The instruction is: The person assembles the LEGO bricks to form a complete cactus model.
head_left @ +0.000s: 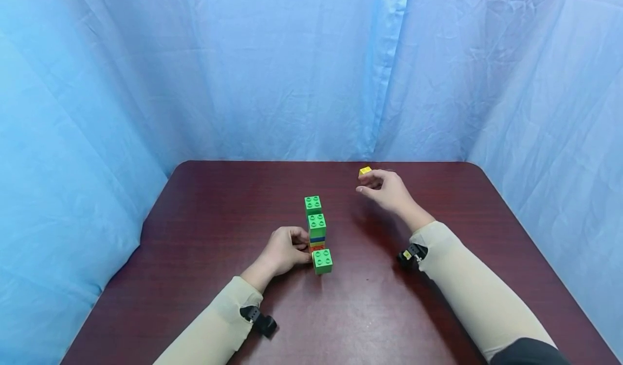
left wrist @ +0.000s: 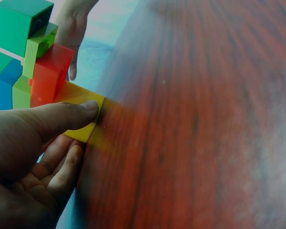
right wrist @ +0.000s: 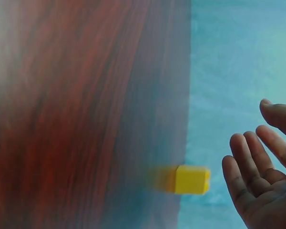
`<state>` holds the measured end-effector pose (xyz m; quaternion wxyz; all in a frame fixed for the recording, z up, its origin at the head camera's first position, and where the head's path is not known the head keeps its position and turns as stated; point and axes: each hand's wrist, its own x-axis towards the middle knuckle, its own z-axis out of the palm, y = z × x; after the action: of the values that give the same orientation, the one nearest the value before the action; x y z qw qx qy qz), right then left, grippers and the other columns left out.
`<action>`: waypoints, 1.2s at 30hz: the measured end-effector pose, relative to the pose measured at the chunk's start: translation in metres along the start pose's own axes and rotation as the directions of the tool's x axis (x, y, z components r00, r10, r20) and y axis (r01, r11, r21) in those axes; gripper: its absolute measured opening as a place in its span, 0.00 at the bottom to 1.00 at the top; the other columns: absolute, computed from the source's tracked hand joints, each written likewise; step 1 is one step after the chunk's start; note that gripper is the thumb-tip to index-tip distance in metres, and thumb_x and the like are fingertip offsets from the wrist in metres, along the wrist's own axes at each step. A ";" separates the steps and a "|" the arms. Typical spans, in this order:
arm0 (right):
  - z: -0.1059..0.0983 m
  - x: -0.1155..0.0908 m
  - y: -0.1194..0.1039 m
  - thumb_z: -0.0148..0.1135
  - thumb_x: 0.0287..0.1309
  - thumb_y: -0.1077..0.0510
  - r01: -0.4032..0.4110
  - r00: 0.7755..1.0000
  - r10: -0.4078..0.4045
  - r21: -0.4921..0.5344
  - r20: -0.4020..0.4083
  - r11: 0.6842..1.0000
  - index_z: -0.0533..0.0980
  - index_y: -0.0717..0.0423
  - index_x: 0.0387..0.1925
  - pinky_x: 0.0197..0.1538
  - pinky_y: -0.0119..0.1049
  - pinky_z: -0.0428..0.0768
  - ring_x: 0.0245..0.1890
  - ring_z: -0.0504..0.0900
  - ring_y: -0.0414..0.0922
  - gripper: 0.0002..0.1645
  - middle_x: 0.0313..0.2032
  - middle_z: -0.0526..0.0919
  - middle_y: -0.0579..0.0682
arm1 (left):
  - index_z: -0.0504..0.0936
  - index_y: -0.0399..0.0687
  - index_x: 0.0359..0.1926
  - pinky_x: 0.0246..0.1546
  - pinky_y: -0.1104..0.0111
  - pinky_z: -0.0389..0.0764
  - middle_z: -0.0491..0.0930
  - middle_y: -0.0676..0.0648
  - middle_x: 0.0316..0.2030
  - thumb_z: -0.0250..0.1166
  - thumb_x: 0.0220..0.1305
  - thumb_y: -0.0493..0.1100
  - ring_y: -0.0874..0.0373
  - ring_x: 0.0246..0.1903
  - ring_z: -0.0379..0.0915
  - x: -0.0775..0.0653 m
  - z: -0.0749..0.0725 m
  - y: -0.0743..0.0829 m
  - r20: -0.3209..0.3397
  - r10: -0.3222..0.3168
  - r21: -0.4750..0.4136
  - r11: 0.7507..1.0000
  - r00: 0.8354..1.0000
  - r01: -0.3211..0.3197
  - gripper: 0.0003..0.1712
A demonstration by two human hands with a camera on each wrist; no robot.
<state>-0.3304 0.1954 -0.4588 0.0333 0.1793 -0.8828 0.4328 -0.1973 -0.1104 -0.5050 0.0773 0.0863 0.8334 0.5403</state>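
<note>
A tower of toy building bricks stands on the table's middle, with green bricks on top and one sticking out toward the near side. Blue, light green and red bricks show lower down, above a yellow brick at the base. My left hand grips that base brick, the thumb lying along its side and some fingers hidden behind. Farther back, a single yellow brick sits near the far table edge. My right hand is beside it, fingers loosely bent and nothing held in the palm.
The dark reddish wooden table has rounded far corners. Light blue curtains hang behind it and along both sides. Each wrist carries a small black camera, one by the left sleeve and one by the right sleeve.
</note>
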 end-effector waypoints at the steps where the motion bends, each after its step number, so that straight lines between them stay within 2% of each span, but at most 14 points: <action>1: 0.000 0.002 0.003 0.75 0.64 0.52 -0.020 1.000 0.020 0.001 -0.002 1.000 0.84 0.58 0.55 0.41 0.40 0.84 0.42 0.86 0.48 0.21 0.44 0.87 0.52 | 0.87 0.43 0.38 0.45 0.69 0.86 0.88 0.51 0.37 0.82 0.48 0.29 0.60 0.42 0.86 0.000 0.000 0.000 -0.001 0.003 0.001 1.000 1.000 -0.003 0.16; 8: 0.000 0.019 0.024 0.75 0.64 0.52 -0.139 0.990 0.140 0.011 -0.018 0.990 0.83 0.60 0.56 0.44 0.40 0.84 0.45 0.85 0.49 0.24 0.45 0.87 0.54 | 0.88 0.43 0.37 0.45 0.68 0.86 0.88 0.50 0.37 0.82 0.47 0.29 0.58 0.42 0.86 0.001 0.000 0.000 -0.007 0.012 -0.004 1.000 1.000 -0.012 0.16; 16: -0.002 0.030 0.036 0.76 0.62 0.55 -0.168 0.983 0.166 -0.022 -0.081 0.986 0.82 0.59 0.57 0.51 0.50 0.85 0.47 0.85 0.53 0.24 0.48 0.86 0.57 | 0.87 0.42 0.37 0.44 0.69 0.86 0.88 0.50 0.37 0.82 0.47 0.28 0.60 0.41 0.86 0.001 0.001 -0.001 -0.011 0.017 -0.014 1.000 1.000 -0.018 0.16; 23: -0.002 0.037 0.045 0.75 0.63 0.52 -0.235 0.963 0.218 -0.102 -0.158 0.967 0.78 0.58 0.62 0.57 0.54 0.83 0.54 0.84 0.56 0.29 0.56 0.83 0.58 | 0.88 0.45 0.37 0.45 0.69 0.86 0.89 0.52 0.37 0.83 0.47 0.29 0.61 0.41 0.86 0.001 0.002 0.001 -0.009 0.009 -0.005 1.000 1.000 -0.009 0.16; 29: 0.000 0.041 0.050 0.75 0.63 0.49 -0.278 0.955 0.258 -0.133 -0.146 0.951 0.76 0.59 0.63 0.57 0.54 0.82 0.53 0.83 0.55 0.32 0.54 0.83 0.58 | 0.88 0.45 0.38 0.45 0.69 0.86 0.89 0.52 0.37 0.83 0.48 0.30 0.62 0.42 0.85 0.002 0.002 0.002 -0.011 0.000 0.003 1.000 1.000 0.000 0.16; 36: 0.002 0.042 0.053 0.74 0.64 0.49 -0.281 0.956 0.264 -0.141 -0.128 0.949 0.75 0.62 0.65 0.58 0.55 0.82 0.53 0.83 0.56 0.34 0.55 0.83 0.60 | 0.88 0.45 0.38 0.45 0.69 0.86 0.89 0.52 0.38 0.83 0.48 0.30 0.61 0.42 0.86 0.000 0.002 0.003 -0.009 0.004 0.009 1.000 1.000 -0.004 0.16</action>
<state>-0.3879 0.2118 -0.4908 0.0346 0.0287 -0.9275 0.3712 -0.1966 -0.1070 -0.5027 0.0721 0.0861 0.8360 0.5370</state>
